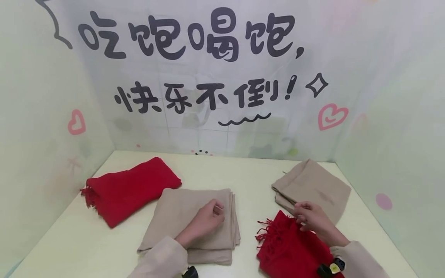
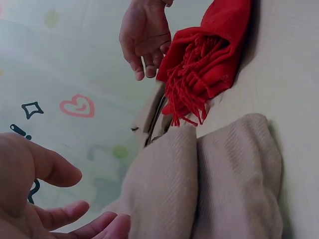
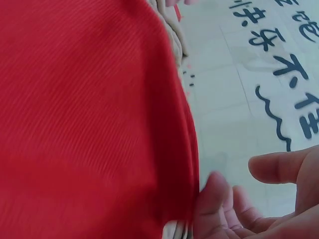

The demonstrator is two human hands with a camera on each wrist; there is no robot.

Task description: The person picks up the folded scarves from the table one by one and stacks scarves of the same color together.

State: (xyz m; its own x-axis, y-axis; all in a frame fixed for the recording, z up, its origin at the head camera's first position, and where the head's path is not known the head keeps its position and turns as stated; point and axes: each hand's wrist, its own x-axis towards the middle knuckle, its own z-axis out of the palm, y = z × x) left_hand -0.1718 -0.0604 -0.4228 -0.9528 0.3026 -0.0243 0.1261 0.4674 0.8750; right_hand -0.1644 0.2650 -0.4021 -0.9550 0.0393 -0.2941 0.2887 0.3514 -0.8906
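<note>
A folded beige scarf [image 1: 187, 216] lies at the front middle of the table, its layered edges showing on the right. Over it hovers my left hand [image 1: 206, 222], fingers loosely bent with a gap between thumb and fingers in the left wrist view. At the front right is a folded red scarf [image 1: 288, 247] with tangled fringe [image 2: 189, 74] at one end. My right hand [image 1: 314, 220] is at its far edge; in the right wrist view the fingers [image 3: 212, 204] lie right beside the red cloth, the thumb held apart. Neither hand grips anything.
Another folded red scarf [image 1: 135, 189] with fringe sits at the back left. A second beige folded scarf [image 1: 320, 185] lies at the back right, beyond the right hand. Printed panels [image 1: 208, 127] enclose the pale table [image 1: 80, 247] at the back and both sides.
</note>
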